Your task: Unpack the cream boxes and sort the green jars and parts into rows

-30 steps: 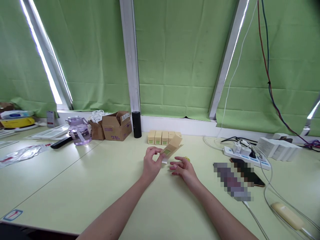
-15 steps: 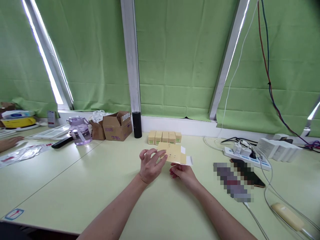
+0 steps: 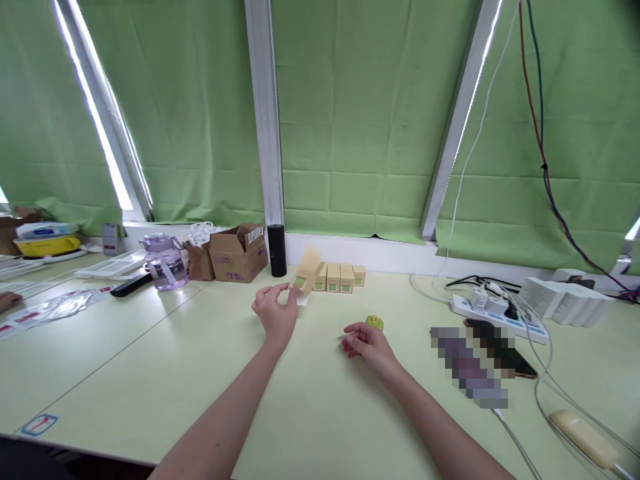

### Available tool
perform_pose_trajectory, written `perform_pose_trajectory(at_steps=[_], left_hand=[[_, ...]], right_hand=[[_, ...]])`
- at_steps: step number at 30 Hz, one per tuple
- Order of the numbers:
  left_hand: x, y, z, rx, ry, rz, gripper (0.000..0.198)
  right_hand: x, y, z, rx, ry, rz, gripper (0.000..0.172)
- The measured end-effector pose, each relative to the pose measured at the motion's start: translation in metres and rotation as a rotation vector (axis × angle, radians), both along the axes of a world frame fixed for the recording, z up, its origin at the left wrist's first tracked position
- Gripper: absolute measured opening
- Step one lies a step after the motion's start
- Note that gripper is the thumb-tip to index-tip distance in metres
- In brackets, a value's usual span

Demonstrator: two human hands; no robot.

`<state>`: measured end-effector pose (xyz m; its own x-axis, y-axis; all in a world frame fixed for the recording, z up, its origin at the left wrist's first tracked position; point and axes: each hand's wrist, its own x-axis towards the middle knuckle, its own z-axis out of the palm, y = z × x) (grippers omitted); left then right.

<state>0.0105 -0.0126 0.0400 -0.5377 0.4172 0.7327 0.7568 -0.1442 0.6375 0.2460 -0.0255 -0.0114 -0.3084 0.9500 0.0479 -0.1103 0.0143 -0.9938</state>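
Note:
My left hand (image 3: pixel 276 312) is closed on a thin tan cardboard box (image 3: pixel 311 263) with a green label and a white flap, blurred by motion. This carton is held tilted at the left end of a row of small tan boxes (image 3: pixel 333 277), partly covering that end. My right hand (image 3: pixel 369 345) hovers at the table's middle, its fingers loosely curled and apart with nothing seen between them. Just beyond its knuckles is a small yellow-green object (image 3: pixel 375 322); whether the hand touches it I cannot tell.
A black cylinder (image 3: pixel 277 251), an open brown carton (image 3: pixel 239 253) and a purple water jug (image 3: pixel 164 262) stand at the back left. To the right lie a power strip (image 3: pixel 495 317), phones with cables (image 3: pixel 503 350) and white boxes (image 3: pixel 565 298). Another person's hand (image 3: pixel 9 301) shows at far left.
My left hand has carried the tan box left and back, away from my right hand. My right hand has let go of it and stays in place; the yellow-green object now shows.

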Motion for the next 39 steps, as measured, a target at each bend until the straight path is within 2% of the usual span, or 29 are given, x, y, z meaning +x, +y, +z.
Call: perform_pose_trajectory(at_steps=[4, 8, 15, 19, 21, 25, 29, 30, 35, 39], left_hand=[[-0.027, 0.009, 0.003, -0.258, -0.246, 0.066, 0.027], [-0.054, 0.015, 0.0, -0.54, -0.31, 0.175, 0.031], [-0.083, 0.028, -0.021, -0.7, -0.263, 0.24, 0.033], [-0.087, 0.031, -0.029, -0.701, -0.195, 0.268, 0.036], [-0.087, 0.032, -0.032, -0.691, -0.173, 0.269, 0.038], [-0.087, 0.032, -0.034, -0.655, -0.156, 0.282, 0.043], [-0.084, 0.031, -0.033, -0.543, -0.149, 0.329, 0.048], [-0.083, 0.03, -0.032, -0.517, -0.142, 0.34, 0.05], [-0.071, 0.026, -0.025, -0.439, -0.092, 0.33, 0.047], [-0.056, 0.02, -0.016, -0.342, -0.012, 0.261, 0.038]], right_hand=[[0.001, -0.001, 0.002, -0.001, -0.003, -0.004, 0.045], [0.002, -0.002, 0.003, -0.014, -0.002, -0.002, 0.046], [0.002, -0.002, 0.003, -0.02, -0.034, 0.002, 0.05], [0.0, -0.002, 0.002, -0.008, -0.054, 0.001, 0.047], [0.002, -0.004, 0.004, 0.062, -0.096, -0.045, 0.041], [0.016, -0.006, 0.016, 0.31, -0.217, -0.27, 0.029], [0.038, 0.003, 0.023, 0.416, -0.348, -0.568, 0.03], [0.043, 0.007, 0.022, 0.427, -0.398, -0.606, 0.033], [0.053, 0.028, 0.001, 0.341, -0.666, -0.602, 0.064], [0.047, 0.032, -0.013, 0.297, -0.881, -0.5, 0.073]])
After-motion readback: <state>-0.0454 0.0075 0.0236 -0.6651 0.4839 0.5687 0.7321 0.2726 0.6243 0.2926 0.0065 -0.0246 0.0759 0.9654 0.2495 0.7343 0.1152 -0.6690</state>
